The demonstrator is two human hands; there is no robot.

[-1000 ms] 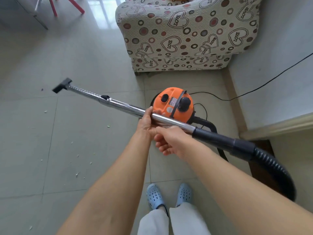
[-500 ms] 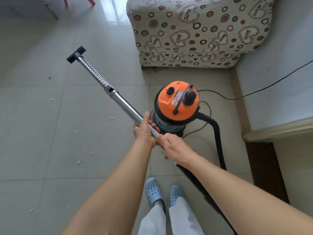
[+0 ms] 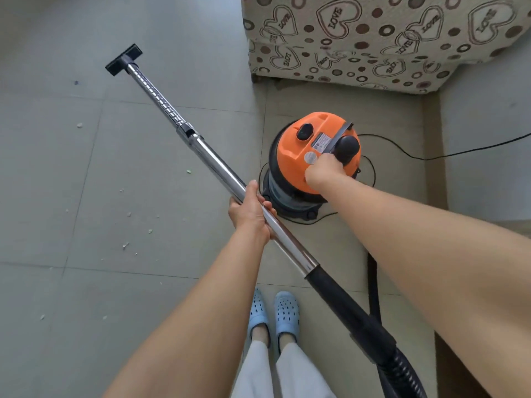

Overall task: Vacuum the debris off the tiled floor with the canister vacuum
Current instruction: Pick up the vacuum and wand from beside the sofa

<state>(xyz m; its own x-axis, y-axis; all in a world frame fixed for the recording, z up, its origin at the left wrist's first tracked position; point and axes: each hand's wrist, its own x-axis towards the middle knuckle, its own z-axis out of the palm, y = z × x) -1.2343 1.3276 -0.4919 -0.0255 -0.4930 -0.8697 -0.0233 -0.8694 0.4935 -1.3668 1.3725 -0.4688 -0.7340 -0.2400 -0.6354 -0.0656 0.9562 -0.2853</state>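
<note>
The vacuum, an upright canister with an orange lid, stands on the grey tiled floor. Its chrome wand slants up-left, ending in a black nozzle that seems just off the tiles. Pale debris lies scattered left.

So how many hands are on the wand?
1. The left hand grips the wand midway; the right hand is on the canister lid, off it.

A home living room: patterned slipcovered sofa standing on grey tiled floor.
</note>
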